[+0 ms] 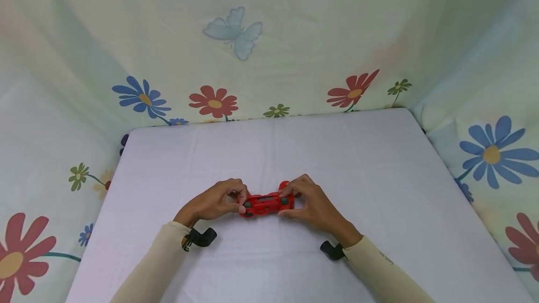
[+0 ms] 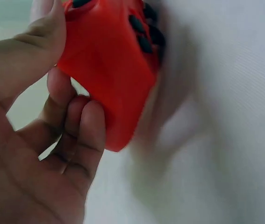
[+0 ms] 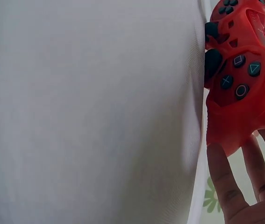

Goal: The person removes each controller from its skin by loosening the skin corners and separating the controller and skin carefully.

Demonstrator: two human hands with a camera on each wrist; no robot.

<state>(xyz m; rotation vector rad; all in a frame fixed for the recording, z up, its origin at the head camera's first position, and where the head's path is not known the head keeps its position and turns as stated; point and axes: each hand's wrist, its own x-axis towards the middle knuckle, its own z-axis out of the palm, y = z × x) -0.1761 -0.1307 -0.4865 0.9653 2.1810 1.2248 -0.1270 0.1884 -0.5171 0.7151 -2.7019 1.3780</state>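
Note:
A red game controller [image 1: 266,204] with dark buttons is in the middle of the head view, over the white tabletop. Its shoulder-button edge faces the head camera. My left hand [image 1: 214,201] grips the left end between thumb and fingers. At the opposite end my right hand [image 1: 309,203] holds it, thumb on the near side and fingers over the far side. In the left wrist view the red grip of the controller [image 2: 113,70] lies against the left fingers. Symbol buttons and dark thumbsticks show on the controller [image 3: 235,116] in the right wrist view.
A white cloth covers the table [image 1: 273,153]. Behind and beside it hangs a pale curtain [image 1: 294,36] printed with flowers and a butterfly. Black wrist cameras sit at the left wrist [image 1: 203,237] and the right wrist [image 1: 332,250], close above the table.

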